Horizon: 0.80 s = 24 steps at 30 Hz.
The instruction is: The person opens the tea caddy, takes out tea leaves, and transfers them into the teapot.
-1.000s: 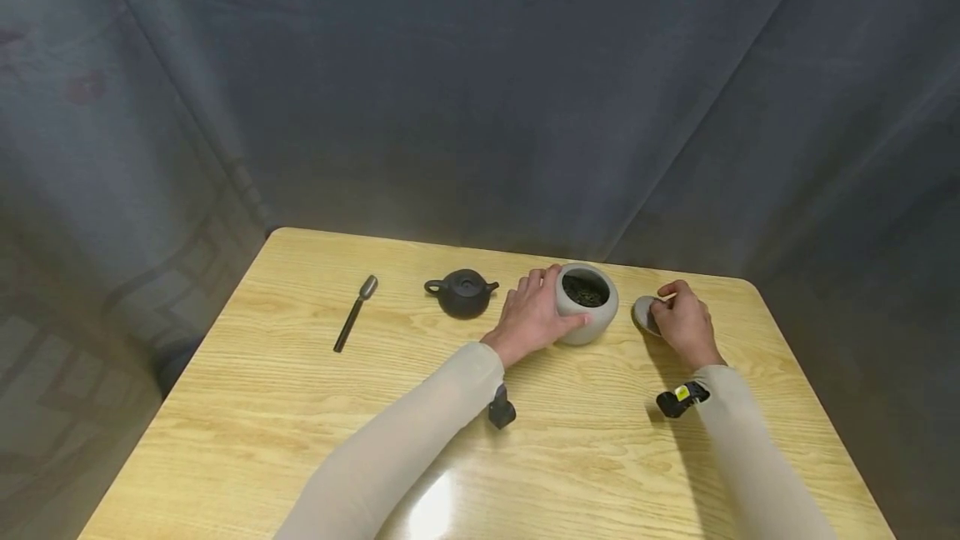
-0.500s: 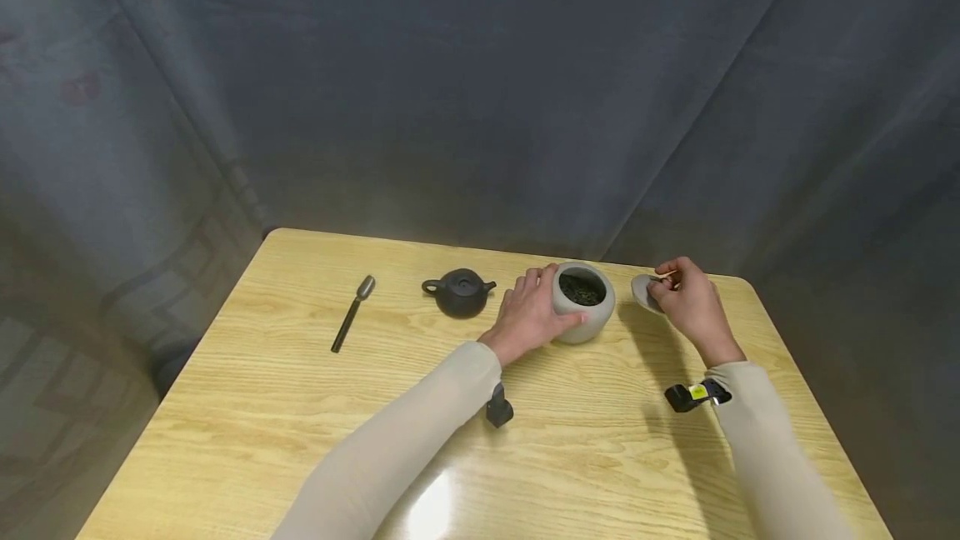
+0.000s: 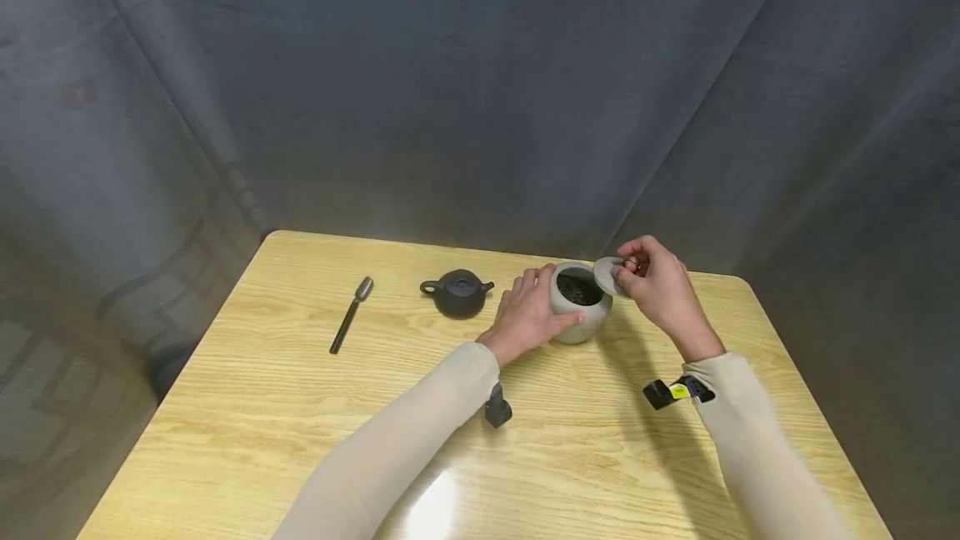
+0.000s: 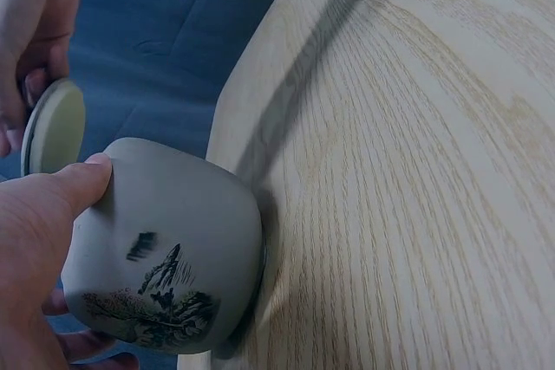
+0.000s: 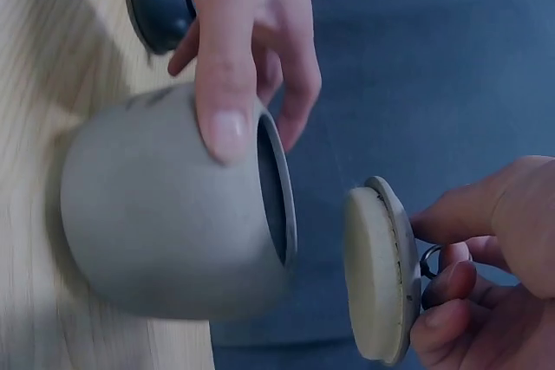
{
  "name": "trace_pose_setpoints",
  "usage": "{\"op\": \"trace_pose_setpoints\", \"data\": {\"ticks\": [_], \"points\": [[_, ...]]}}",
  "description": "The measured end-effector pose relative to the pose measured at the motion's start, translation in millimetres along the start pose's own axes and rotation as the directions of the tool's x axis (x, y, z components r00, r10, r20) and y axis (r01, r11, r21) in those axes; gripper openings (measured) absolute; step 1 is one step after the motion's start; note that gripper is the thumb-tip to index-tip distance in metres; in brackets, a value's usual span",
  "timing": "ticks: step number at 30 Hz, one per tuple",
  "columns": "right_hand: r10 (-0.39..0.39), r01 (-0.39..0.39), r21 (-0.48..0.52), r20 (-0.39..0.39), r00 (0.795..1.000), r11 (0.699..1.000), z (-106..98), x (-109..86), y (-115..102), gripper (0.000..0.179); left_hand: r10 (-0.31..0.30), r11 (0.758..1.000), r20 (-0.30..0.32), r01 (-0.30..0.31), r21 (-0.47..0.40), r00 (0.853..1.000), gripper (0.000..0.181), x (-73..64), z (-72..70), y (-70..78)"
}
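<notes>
My left hand [image 3: 528,313] grips the left side of a round grey jar [image 3: 583,327], thumb in front and fingers behind. Dark loose leaves [image 3: 577,287] show through its open mouth, and the left wrist view shows a painted landscape on the jar's wall [image 4: 165,292]. By the ring on its top, my right hand [image 3: 663,294] pinches the jar's lid [image 5: 381,275]. In the head view the lid overlaps the right edge of the mouth; the right wrist view shows a gap between lid and rim, with the lid's pale underside facing the opening.
Left of the jar stands a small dark teapot [image 3: 460,295], its spout toward my left hand. Further left lies a scoop [image 3: 351,315] with a dark handle and metal head. Behind the wooden table [image 3: 420,382] hangs a grey curtain [image 3: 450,107].
My right hand has lifted the lid off the table at the right and carried it left to the jar's mouth. My left hand has kept its hold on the jar.
</notes>
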State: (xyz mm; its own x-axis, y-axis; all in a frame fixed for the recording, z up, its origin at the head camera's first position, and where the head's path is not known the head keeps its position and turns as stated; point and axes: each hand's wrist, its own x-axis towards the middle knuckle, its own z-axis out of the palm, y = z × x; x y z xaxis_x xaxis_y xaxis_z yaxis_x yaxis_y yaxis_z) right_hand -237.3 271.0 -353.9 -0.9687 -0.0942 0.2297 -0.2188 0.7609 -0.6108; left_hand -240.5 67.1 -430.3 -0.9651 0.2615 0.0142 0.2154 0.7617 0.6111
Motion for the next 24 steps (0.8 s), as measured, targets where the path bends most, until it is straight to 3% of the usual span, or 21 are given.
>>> {"op": "trace_pose_setpoints", "data": {"ticks": [5,24], "points": [[-0.032,0.032,-0.002,0.042,0.999,0.999,10.9,2.7,-7.8,0.022,0.004,1.000,-0.001,-0.004,0.008,1.000,0.094,-0.9,-0.4,-0.3],[-0.025,0.023,0.016,0.110,0.994,1.000,35.8,8.4,-15.0,0.025,0.026,1.000,-0.009,-0.026,0.018,1.000,0.093,-0.3,2.7,-2.1]]}}
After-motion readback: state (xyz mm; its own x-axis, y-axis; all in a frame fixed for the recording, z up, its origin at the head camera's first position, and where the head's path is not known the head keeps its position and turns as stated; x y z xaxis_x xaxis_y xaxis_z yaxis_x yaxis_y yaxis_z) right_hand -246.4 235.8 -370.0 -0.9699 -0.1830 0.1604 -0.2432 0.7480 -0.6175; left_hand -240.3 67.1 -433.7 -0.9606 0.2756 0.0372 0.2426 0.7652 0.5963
